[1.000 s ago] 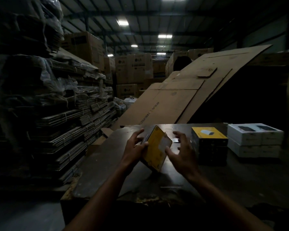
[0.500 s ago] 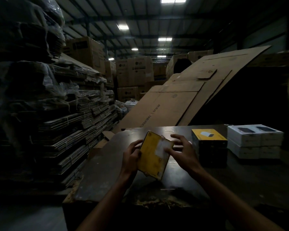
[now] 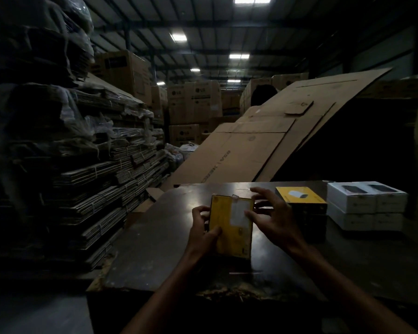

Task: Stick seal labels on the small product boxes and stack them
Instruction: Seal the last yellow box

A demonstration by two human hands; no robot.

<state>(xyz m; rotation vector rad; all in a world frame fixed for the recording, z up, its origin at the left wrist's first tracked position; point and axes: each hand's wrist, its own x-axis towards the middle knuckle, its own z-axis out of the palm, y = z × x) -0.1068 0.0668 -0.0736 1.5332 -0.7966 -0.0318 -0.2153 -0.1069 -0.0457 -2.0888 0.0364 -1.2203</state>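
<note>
A small yellow product box [image 3: 231, 233] stands tilted over the dark table [image 3: 155, 249], its broad yellow face with a white patch turned toward me. My left hand [image 3: 202, 231] grips its left edge, thumb on the front face. My right hand [image 3: 272, 216] is at the box's right edge with fingers spread; the thumb touches the front face near the white patch. A small clear seal label [image 3: 235, 196] shows at the box's top edge. To the right stands a stack of yellow-topped dark boxes [image 3: 301, 206].
White product boxes [image 3: 366, 204] are stacked two high at the table's right. Large flattened cardboard sheets [image 3: 251, 145] lean behind the table. Bundles of flat cartons [image 3: 94, 179] are piled high at the left. The table's near edge [image 3: 203, 289] is chipped.
The yellow box has turned from an angled, edge-on pose to nearly square toward me. My right hand has closed in onto its right edge and my left thumb now lies on the front.
</note>
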